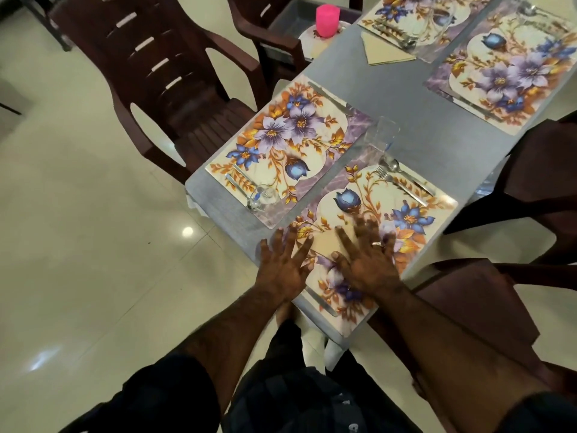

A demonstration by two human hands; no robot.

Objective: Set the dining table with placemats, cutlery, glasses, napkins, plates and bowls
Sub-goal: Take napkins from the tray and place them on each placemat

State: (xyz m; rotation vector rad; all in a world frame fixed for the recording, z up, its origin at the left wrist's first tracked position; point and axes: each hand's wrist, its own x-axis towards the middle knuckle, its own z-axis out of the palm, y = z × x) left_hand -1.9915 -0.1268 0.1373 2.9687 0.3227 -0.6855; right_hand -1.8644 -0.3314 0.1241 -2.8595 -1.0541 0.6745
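Placemats with purple and blue flowers lie on the grey table [390,98], and the nearest placemat [368,214] sits at the table's near corner with a fork [398,182] and spoon [406,175] at its far end, a knife [320,300] at its near edge and a clear glass [382,135] just beyond it. Both hands are spread flat with straight fingers: the left hand [282,264] over the mat's left edge, the right hand [367,260] on the mat. A brown chair [162,73] stands to the left.
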